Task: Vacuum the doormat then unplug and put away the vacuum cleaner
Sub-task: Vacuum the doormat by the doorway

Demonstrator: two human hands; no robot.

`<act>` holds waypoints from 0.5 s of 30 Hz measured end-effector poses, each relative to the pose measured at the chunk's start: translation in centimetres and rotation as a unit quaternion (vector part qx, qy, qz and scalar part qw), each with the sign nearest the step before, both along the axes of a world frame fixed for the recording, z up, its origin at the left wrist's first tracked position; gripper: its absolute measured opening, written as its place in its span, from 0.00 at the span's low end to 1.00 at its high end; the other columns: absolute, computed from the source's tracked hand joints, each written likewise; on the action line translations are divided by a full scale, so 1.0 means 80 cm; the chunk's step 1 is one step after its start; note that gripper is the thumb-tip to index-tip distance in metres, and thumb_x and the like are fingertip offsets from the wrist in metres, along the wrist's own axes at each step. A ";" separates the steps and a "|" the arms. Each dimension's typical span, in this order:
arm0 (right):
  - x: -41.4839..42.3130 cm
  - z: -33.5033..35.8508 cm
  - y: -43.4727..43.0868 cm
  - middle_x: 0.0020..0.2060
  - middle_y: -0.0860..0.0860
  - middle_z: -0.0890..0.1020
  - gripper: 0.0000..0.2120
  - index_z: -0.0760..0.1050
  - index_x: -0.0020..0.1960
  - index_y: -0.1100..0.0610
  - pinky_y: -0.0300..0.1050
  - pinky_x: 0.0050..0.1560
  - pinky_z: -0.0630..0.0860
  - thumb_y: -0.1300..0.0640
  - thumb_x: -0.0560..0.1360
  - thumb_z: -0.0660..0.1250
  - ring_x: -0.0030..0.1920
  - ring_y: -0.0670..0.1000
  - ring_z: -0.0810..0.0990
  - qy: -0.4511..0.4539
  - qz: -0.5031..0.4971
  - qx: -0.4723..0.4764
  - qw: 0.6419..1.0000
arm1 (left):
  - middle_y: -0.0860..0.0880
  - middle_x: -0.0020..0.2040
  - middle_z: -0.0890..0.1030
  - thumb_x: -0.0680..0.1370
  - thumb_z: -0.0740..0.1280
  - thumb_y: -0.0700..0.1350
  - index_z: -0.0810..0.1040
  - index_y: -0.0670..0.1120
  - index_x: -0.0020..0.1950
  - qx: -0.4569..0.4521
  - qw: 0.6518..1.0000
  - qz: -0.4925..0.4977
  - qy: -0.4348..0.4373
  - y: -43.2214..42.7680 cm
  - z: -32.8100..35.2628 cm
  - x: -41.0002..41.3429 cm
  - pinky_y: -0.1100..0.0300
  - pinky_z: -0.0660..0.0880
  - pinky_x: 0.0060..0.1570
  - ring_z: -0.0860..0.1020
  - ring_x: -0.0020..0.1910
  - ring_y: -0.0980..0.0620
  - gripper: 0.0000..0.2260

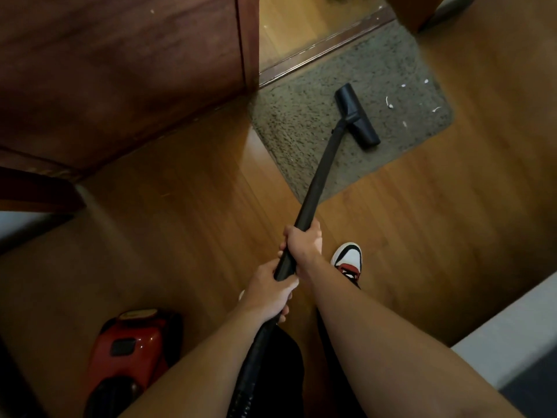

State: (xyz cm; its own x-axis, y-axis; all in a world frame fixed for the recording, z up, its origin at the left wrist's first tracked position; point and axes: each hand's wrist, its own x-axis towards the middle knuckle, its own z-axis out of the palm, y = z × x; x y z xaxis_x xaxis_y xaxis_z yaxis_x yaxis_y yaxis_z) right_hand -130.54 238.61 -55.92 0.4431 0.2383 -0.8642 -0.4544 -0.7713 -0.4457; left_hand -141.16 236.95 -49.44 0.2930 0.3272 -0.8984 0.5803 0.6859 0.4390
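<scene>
The doormat's [301, 116] far right corner is covered by a wooden post [413, 10], its edge by the door [120, 70] is too dark to make out, and the white specks [388, 102] on its pile are too small to tell what they are. The wand [325, 164] is hidden where the right hand [303, 241] and left hand [272, 292] wrap it, and the hose [253, 366] below them runs off the bottom edge. The red vacuum cleaner [132, 351] is cut by that same edge and partly covered by the left forearm [196, 357], its yellow label [138, 314] blurred, while the shoe's [346, 260] heel lies under the right forearm [376, 342].
</scene>
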 end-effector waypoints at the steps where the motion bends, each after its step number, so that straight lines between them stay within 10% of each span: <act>1: 0.002 0.000 -0.002 0.38 0.58 0.77 0.23 0.66 0.69 0.52 0.46 0.29 0.77 0.64 0.75 0.65 0.25 0.51 0.76 -0.002 -0.005 0.003 1.000 | 0.46 0.35 0.77 0.79 0.66 0.46 0.78 0.47 0.47 -0.004 1.000 0.008 -0.002 -0.002 -0.003 0.003 0.59 0.74 0.27 0.74 0.25 0.51 0.03; 15: 0.049 -0.020 0.010 0.35 0.58 0.76 0.14 0.70 0.60 0.55 0.44 0.28 0.76 0.64 0.76 0.66 0.24 0.50 0.74 -0.004 -0.050 0.002 0.999 | 0.46 0.34 0.78 0.80 0.66 0.46 0.77 0.48 0.46 0.040 0.999 -0.024 0.002 0.012 -0.032 0.048 0.58 0.74 0.26 0.73 0.22 0.51 0.04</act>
